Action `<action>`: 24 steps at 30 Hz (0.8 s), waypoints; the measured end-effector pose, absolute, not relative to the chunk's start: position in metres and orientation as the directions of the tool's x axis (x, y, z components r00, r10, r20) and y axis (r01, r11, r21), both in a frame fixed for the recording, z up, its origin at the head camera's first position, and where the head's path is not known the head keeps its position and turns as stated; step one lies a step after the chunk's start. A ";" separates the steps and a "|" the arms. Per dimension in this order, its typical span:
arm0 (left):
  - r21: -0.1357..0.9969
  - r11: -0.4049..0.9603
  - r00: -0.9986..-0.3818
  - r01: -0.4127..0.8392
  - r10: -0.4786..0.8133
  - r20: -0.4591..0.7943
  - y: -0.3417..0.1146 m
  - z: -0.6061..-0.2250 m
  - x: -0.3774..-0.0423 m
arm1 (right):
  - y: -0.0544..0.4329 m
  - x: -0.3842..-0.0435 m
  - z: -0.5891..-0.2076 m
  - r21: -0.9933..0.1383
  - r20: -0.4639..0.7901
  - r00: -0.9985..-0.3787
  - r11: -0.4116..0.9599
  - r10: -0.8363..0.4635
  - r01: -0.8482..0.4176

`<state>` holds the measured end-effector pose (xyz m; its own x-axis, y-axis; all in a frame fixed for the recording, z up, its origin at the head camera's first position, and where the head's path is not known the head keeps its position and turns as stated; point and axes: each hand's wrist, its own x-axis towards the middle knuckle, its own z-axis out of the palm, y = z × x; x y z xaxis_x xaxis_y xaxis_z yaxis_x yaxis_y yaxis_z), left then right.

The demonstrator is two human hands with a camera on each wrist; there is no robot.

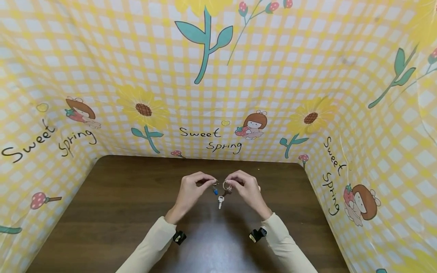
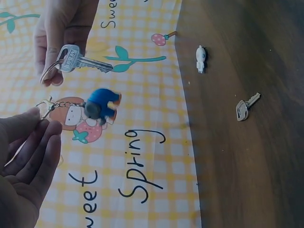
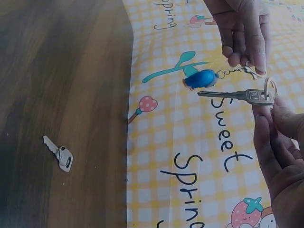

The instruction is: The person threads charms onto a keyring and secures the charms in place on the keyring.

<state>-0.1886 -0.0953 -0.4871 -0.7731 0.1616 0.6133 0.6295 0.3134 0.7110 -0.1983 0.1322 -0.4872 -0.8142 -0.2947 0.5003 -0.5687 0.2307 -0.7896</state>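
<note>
Key ring [image 1: 224, 185] with one silver key [image 3: 256, 97] is held in the air, above the dark wooden table [image 1: 129, 189], between the thumb and fingers of the right hand [image 1: 248, 185]. These fingers pinch the ring at its edge, and the key hangs from it, with its blade pointing downward. Just beside, the left hand [image 1: 191, 192] pinches, with thumb and fingertips, the metal clasp [image 2: 46, 108] of a charm; from this clasp hangs a short chain [image 2: 69, 104], and on the chain a small blue figure [image 2: 100, 100] with a grey part. Both hands are raised near to each other, and in the head view a narrow gap is seen between their fingertips, so the clasp and the ring stay apart. On the table lie a loose key [image 1: 221, 199], and a small white figure [image 2: 200, 59], which the head view shows almost wholly hidden behind the right hand. Each wrist wears a black device, and light sleeves [image 1: 150, 242] cover the forearms. Around the table stands a yellow-and-white checked cloth [image 1: 273, 76], printed with sunflowers, strawberries and the words "Sweet Spring".
</note>
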 end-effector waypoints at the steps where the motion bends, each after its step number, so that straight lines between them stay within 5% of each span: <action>1: 0.707 0.310 -0.768 0.636 0.165 0.619 -0.095 -0.487 -0.189 | 0.132 -0.198 -0.487 -0.792 0.502 -0.813 0.221 -0.294 -0.569; 24: 0.561 0.300 -0.634 0.771 0.287 0.718 -0.091 -0.479 -0.184 | 0.126 -0.194 -0.480 -0.852 0.387 -0.863 0.232 -0.326 -0.469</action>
<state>-0.1844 -0.0913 -0.4790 -0.6342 0.2867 0.7181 0.7712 0.3003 0.5613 -0.1939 0.1264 -0.4803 -0.8627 -0.3260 0.3867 -0.4694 0.2316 -0.8521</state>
